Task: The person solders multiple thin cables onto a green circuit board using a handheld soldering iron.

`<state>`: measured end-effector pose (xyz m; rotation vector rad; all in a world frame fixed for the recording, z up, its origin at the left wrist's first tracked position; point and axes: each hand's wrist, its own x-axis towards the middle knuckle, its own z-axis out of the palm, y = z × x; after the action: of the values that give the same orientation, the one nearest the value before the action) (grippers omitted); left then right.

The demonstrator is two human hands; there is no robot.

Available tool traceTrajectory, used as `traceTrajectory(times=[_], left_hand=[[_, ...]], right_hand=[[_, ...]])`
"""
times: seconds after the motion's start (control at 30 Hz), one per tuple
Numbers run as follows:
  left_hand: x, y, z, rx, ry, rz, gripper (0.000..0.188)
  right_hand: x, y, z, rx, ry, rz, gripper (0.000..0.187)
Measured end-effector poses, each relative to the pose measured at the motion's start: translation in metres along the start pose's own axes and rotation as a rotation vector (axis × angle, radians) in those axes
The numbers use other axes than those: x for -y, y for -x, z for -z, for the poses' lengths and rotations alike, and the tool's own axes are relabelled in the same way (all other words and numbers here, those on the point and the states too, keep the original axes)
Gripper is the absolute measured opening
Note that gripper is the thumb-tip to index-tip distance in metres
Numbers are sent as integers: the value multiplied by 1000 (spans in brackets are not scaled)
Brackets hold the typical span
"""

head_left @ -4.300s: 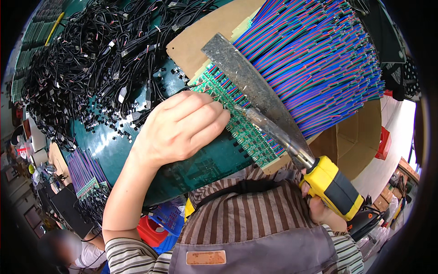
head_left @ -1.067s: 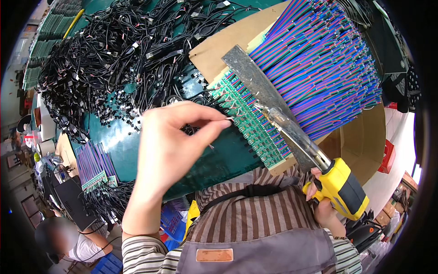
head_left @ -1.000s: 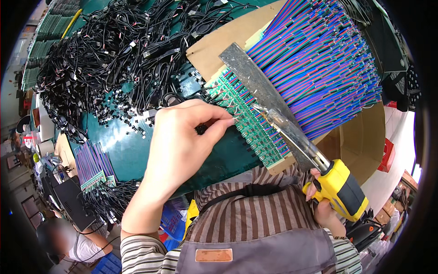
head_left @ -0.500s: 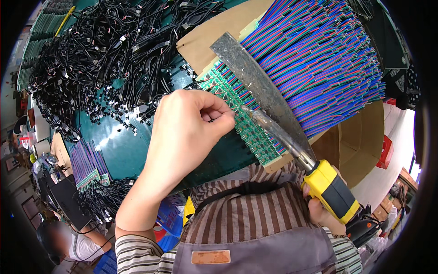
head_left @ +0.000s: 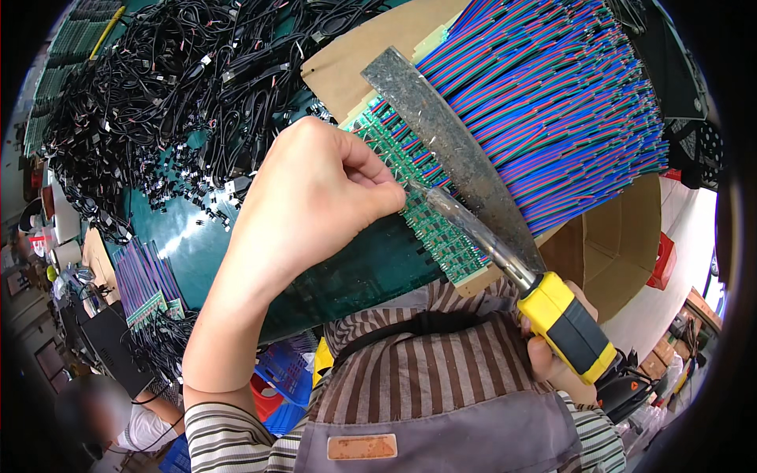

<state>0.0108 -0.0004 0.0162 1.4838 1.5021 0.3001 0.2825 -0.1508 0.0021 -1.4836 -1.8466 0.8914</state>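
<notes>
My right hand (head_left: 556, 364) is closed round the yellow-and-black handle of a soldering gun (head_left: 569, 325). Its metal tip rests close to a row of green circuit boards (head_left: 441, 225), beside my left fingertips. With thumb and forefinger pinched, my left hand (head_left: 315, 185) is held at the boards' near edge; whatever is between the fingers is hidden. Across the boards lies a dark, scuffed metal bar (head_left: 449, 134). From under it, bundles of blue, red and green wires (head_left: 552, 118) fan out to the right.
Piled black cables (head_left: 181, 87) cover the far left of the green table (head_left: 339, 276). More wired boards (head_left: 148, 280) lie at the left edge. Cardboard (head_left: 355, 59) sits under the boards, and an open cardboard box (head_left: 623, 236) stands at right. Another person (head_left: 118, 418) is at lower left.
My left hand has shifted slightly left and up, still pinched beside the boards. The soldering gun has moved slightly left and up, its tip staying near the boards.
</notes>
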Motion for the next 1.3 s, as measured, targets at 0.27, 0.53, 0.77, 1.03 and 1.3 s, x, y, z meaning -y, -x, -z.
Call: traceTrajectory(times=[0.27, 0.53, 0.77, 1.03, 1.3], left_hand=[[-1, 0, -2, -10, 9, 0, 13], [-1, 1, -2, -4, 3, 9, 12], [-9, 11, -7, -20, -102, -43, 16], [-8, 17, -17, -78, -201, -62, 17], [-4, 20, -23, -153, -88, -39, 12]], right_hand=[[-29, 39, -1, -72, -136, -17, 28], [-37, 56, 1, -94, -256, -142, 31], [-40, 61, -1, -89, -273, -100, 32], [-34, 46, -4, -62, -233, -88, 27], [-21, 29, 2, 6, -143, -105, 28]])
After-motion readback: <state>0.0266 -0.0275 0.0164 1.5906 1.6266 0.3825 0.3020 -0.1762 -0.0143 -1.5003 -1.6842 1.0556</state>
